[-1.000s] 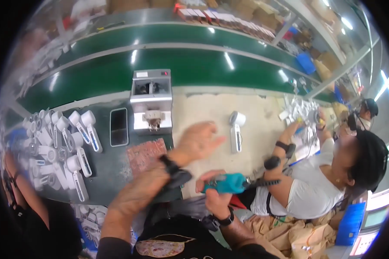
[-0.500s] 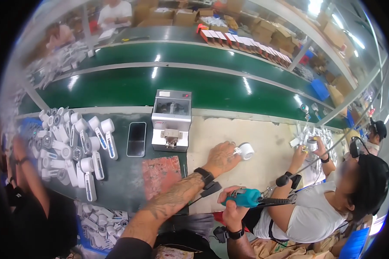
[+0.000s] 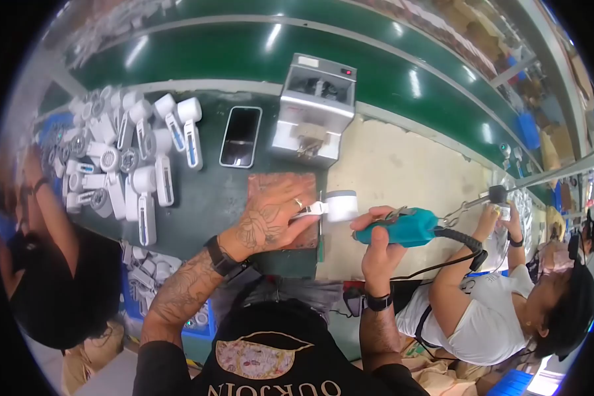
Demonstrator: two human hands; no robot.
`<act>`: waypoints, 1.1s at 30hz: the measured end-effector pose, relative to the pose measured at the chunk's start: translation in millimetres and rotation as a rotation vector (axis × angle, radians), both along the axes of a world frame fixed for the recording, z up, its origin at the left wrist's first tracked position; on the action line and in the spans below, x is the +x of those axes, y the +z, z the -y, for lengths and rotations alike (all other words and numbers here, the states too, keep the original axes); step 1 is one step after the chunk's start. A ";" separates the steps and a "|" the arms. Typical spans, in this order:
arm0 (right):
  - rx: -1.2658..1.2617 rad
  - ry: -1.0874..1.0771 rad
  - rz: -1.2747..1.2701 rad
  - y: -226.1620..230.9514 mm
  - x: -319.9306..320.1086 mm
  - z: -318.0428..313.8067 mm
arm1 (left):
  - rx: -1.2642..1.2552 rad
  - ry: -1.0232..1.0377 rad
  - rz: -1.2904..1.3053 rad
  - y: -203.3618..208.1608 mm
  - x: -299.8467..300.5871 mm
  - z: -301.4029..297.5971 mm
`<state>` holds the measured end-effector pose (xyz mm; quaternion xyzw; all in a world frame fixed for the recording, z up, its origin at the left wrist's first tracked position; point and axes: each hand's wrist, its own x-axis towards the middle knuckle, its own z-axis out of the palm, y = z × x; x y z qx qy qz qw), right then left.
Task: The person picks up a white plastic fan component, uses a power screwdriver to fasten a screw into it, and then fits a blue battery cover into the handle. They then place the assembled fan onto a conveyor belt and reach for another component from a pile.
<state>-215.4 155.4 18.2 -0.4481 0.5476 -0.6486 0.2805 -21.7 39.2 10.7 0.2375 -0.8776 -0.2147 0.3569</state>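
My left hand (image 3: pixel 270 221) is closed around the handle of a white handheld fan (image 3: pixel 342 207), low over a worn red mat (image 3: pixel 280 181). The fan lies on its side; its round head with a grey rim points right, and most of the handle is hidden by my fingers. In my right hand (image 3: pixel 381 254) is a teal electric screwdriver (image 3: pixel 402 228), its front end toward the fan head and close to it. The tip is hard to make out. A metal hook and a black coiled cable run from the tool's right end.
A grey metal machine (image 3: pixel 315 109) stands beyond the mat, beside a phone (image 3: pixel 241 136). Many white fans (image 3: pixel 112 158) are heaped at left, with more in a blue crate (image 3: pixel 210 323) below. Co-workers sit at both sides. A green conveyor (image 3: pixel 231 49) runs behind.
My left hand has drawn back from the pale sheet to the red mat with the fan. The screwdriver has come nearer to the fan head. My view has also shifted.
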 end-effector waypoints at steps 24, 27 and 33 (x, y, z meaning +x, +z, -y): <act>-0.056 0.106 0.154 26.3 38.7 4.5 | 0.116 0.021 0.045 9.0 18.8 -7.7; -0.013 0.021 0.040 22.4 33.6 -10.8 | 0.035 0.047 0.140 10.7 22.9 -13.3; -0.213 -0.463 -0.176 20.0 43.1 -40.3 | 1.202 0.052 -0.291 4.2 38.2 -53.7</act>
